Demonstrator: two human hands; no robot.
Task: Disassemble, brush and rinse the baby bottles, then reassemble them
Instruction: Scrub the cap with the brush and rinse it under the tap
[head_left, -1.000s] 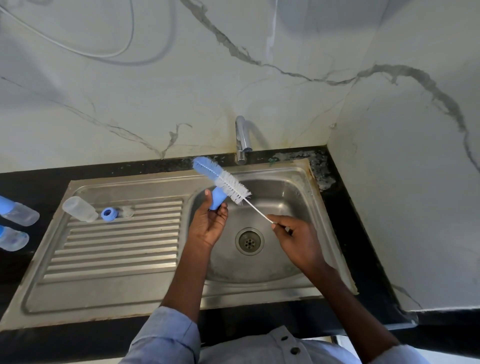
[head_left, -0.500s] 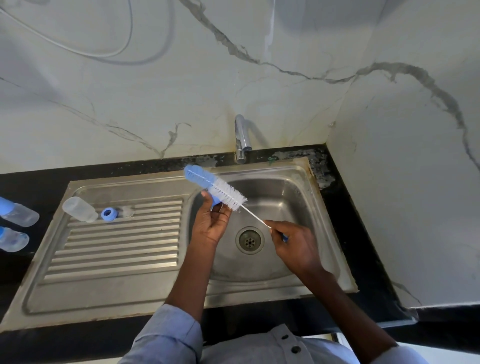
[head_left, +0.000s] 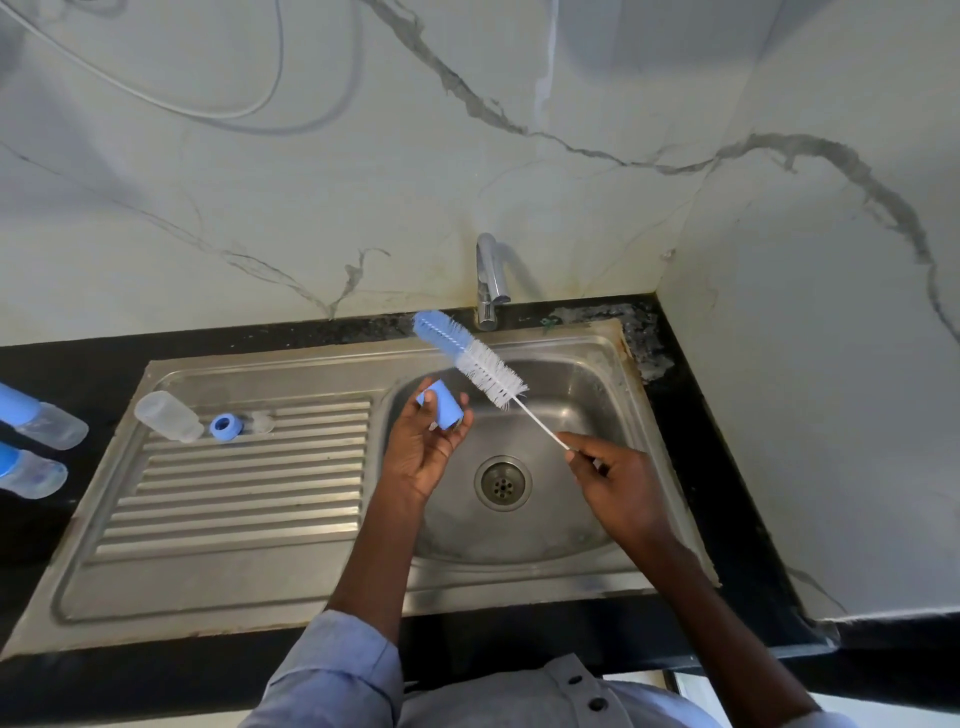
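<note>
My left hand (head_left: 423, 447) holds a blue bottle cap (head_left: 445, 405) above the sink basin (head_left: 571, 519), fingers curled round it. My right hand (head_left: 615, 483) pinches the thin white handle of a bottle brush (head_left: 470, 358). Its blue and white bristle head points up and left, just above the cap and apart from it. A clear bottle body (head_left: 167, 409) lies on the drainboard (head_left: 234, 493) with a blue collar ring (head_left: 226, 427) and a clear teat (head_left: 261, 421) beside it. Two assembled bottles (head_left: 44, 418) (head_left: 28, 470) lie on the black counter at the far left.
The tap (head_left: 489, 280) stands behind the basin with no water visible from it. The drain (head_left: 503, 483) sits in the basin's middle. A marble wall closes in at the back and on the right. Black counter (head_left: 717, 415) borders the sink.
The brush head has lifted away from the cap, moving up and right. My left hand has turned, so the whole cap now shows.
</note>
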